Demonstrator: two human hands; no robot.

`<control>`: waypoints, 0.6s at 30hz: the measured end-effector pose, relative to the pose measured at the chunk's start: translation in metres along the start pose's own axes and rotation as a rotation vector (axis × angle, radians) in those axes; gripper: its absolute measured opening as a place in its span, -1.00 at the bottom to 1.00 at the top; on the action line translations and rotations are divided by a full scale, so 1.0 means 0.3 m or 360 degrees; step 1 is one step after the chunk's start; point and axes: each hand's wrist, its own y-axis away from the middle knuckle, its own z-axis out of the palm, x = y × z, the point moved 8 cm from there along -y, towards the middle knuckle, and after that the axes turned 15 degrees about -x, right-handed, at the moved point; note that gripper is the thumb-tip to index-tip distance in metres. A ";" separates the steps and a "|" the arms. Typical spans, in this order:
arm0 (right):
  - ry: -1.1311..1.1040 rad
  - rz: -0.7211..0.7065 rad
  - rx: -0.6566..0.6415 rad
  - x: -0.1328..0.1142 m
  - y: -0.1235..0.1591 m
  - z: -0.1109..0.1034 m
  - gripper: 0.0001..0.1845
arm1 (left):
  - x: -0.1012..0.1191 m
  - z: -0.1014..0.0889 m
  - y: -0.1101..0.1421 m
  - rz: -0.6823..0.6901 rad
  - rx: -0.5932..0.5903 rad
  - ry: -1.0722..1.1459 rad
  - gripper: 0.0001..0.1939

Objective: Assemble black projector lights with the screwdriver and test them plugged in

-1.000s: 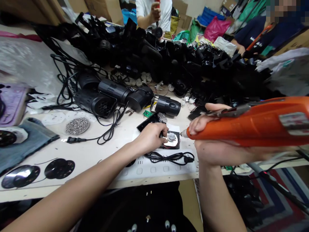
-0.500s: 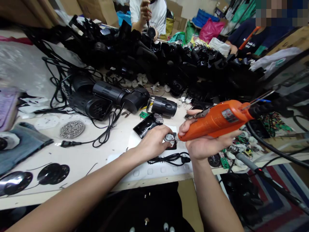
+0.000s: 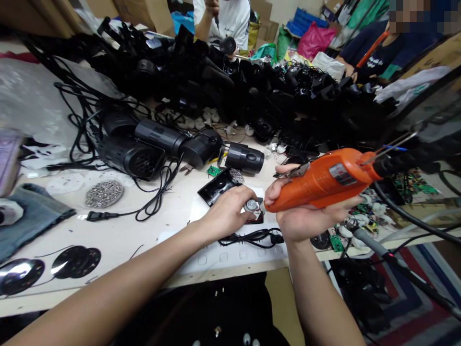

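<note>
My right hand (image 3: 306, 222) is wrapped round an orange electric screwdriver (image 3: 320, 179), held level with its tip pointing left. That tip meets the edge of a small round silver motor (image 3: 251, 205) seated on a dark part. Thumb and fingers of my left hand (image 3: 230, 211) are closed round the motor and the dark part; the fingertips are partly hidden. Just behind my left hand lies an open black housing (image 3: 214, 188). A bundled black cord (image 3: 252, 237) rests in front, on a white tray (image 3: 223, 257).
Black cylindrical housings (image 3: 158, 137) and a round heap of screws (image 3: 104, 193) lie to the left, near a plug (image 3: 103, 216). Glossy black discs (image 3: 75, 262) sit at the front left. A dark pile of parts (image 3: 216, 86) spans the back; two people work beyond it.
The screwdriver has swung from the right into line, and its tip has come from beside the dark part onto the motor's edge. My left hand has tightened round the motor. The view has shifted slightly.
</note>
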 end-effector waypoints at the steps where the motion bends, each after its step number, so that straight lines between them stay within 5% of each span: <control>1: -0.0006 -0.0017 0.0009 0.001 0.001 0.000 -0.14 | 0.000 0.001 0.000 0.0019 -0.0003 0.0001 -0.85; 18: -0.0102 0.0095 -0.0148 -0.005 -0.031 0.051 -0.29 | -0.014 0.011 0.002 0.0167 0.0011 0.0036 -0.83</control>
